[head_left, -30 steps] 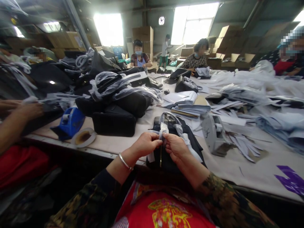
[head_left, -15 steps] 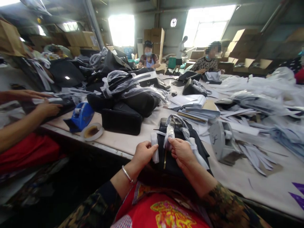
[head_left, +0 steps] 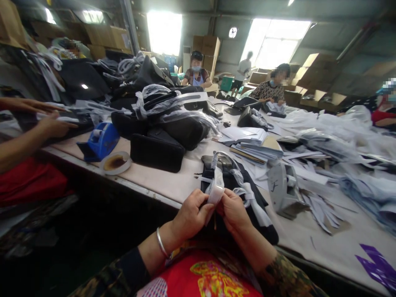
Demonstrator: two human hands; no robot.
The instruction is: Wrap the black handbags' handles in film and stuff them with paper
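Now the white strip (head_left: 215, 194), held apart a moment ago, is brought to the wrapped handle (head_left: 219, 175) of the black bag (head_left: 229, 178) at lower centre, pinched by left hand (head_left: 192, 209) and right hand (head_left: 235, 208), strip and handle seemingly being worked together

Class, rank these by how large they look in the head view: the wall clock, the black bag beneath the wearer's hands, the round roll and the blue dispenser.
1. Black bag
2. Blue dispenser
3. Round roll
4. Wall clock; far off, so its real size is unsure.
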